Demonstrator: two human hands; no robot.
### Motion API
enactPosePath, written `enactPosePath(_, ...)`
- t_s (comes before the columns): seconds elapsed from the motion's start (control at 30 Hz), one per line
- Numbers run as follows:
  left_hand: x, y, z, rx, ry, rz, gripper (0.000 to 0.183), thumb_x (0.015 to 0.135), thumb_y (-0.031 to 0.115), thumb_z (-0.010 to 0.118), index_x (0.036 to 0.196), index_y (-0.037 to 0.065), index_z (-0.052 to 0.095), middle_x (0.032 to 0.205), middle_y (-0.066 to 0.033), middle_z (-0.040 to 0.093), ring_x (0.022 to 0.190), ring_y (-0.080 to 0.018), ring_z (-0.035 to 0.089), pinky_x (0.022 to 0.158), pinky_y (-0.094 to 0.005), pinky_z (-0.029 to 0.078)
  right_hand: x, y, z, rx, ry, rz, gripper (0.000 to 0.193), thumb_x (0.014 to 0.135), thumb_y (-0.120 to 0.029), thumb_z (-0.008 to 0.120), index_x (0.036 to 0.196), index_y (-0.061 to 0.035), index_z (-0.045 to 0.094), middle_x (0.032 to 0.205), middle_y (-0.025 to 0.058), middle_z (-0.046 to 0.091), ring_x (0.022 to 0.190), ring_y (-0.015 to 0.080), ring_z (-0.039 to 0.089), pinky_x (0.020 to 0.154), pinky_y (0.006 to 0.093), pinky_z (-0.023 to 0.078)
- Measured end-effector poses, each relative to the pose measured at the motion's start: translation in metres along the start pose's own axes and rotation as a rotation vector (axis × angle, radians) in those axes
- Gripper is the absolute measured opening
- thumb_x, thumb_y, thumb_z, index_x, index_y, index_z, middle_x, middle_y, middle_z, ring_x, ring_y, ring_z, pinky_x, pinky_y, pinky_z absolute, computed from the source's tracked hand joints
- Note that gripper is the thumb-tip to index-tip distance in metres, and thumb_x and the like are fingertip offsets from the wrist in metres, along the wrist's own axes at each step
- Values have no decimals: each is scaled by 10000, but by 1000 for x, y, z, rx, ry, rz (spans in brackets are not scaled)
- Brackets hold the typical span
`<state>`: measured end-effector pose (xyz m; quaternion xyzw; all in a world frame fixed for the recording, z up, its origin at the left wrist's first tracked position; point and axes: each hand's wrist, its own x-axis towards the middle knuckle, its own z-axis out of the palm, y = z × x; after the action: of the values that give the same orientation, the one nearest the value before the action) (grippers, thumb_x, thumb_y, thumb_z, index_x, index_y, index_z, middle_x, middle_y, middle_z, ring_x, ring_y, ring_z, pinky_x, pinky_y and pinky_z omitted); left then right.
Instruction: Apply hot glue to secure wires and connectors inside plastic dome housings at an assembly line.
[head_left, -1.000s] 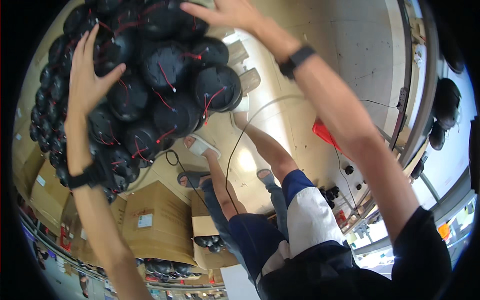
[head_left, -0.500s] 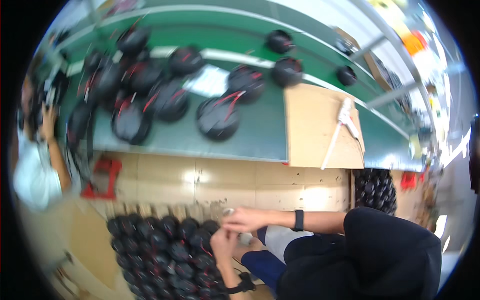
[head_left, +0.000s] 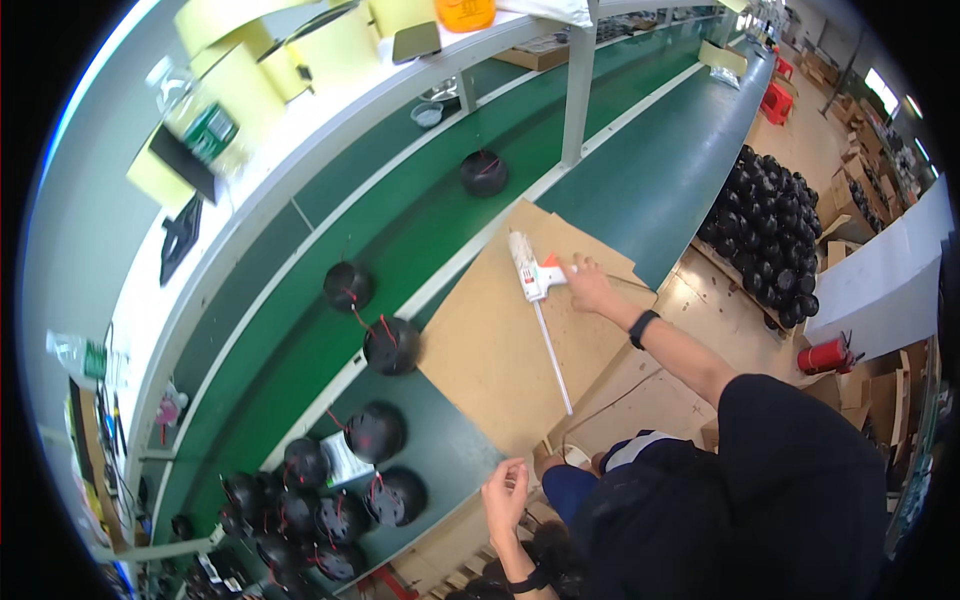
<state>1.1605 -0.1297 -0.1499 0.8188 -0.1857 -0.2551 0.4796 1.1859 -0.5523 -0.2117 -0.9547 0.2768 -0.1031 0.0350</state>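
Note:
A white glue gun point(head_left: 532, 275) lies on a brown cardboard sheet point(head_left: 480, 330) on the bench, a long white glue stick point(head_left: 552, 355) reaching from it toward me. My right hand point(head_left: 592, 288) is at the end of its handle, fingers spread and touching or almost touching it; the grip is not closed. My left hand point(head_left: 506, 492) hangs in front of the bench edge, near the cardboard's near corner, with its fingers curled in. Whether it holds something small I cannot make out. Left of the cardboard sit black bowl-shaped shells point(head_left: 376, 432) with red leads.
More black shells point(head_left: 485, 173) stand on the green belt point(head_left: 420, 235) behind the bench. A white shelf point(head_left: 300, 150) with tape rolls and a plastic bottle point(head_left: 205, 130) runs above. At right, a heap of black shells point(head_left: 762, 235) and a red fire extinguisher point(head_left: 825, 355) stand on the floor.
My view has swung to the right. My hands, together over my lap before, are now apart: the right has reached to the glue gun's handle, the left stays near the bench edge.

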Motion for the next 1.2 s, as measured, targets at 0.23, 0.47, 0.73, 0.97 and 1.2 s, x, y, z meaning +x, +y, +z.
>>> enactPosePath(0.23, 113, 53, -21, -18, 53, 47, 140, 934, 134, 693, 1034, 45, 735, 826, -112, 733, 693, -154, 665, 647, -302, 534, 82, 8, 18, 71, -451, -67, 679, 685, -373, 776, 1291, -208, 517, 1098, 155, 664, 1048, 378, 654, 883, 526, 507)
enactPosePath(0.47, 271, 116, 6, 108, -35, 18, 150, 933, 101, 671, 1024, -11, 711, 785, -77, 694, 747, -108, 665, 670, -276, 529, 130, 186, 1, 504, -153, -1, 563, 809, -349, 743, 1311, -192, 543, 779, 100, 646, 719, 295, 674, 640, 424, 518)
enactPosePath(0.73, 545, 172, 134, 305, 391, 516, 1193, 602, 392, 931, 1480, -120, 308, 1462, -323, 441, 1359, -440, 453, 1141, -469, 380, 117, 314, -27, 1868, -627, 479, 492, 1005, -338, 609, 1406, -83, 479, 699, 22, 517, 500, 110, 477, 484, 284, 433)
enactPosePath(0.97, 643, 222, 216, 445, 378, -54, 1359, 500, 450, 962, 1565, 98, 194, 1523, -254, 318, 1353, -481, 384, 1020, -607, 474, 50, 362, -63, 1538, -567, 563, 510, 902, -134, 697, 1367, -56, 501, 1203, 97, 612, 876, 182, 637, 649, 342, 549)
enactPosePath(1.2, 438, 253, 184, 293, 480, 372, 1311, 488, 378, 921, 1545, 16, 235, 1486, -306, 317, 1325, -508, 366, 1085, -538, 415, 61, 364, -75, 1466, -471, 508, 274, 1002, -277, 581, 1207, -95, 584, 1264, 71, 618, 1171, 197, 593, 705, 309, 538)
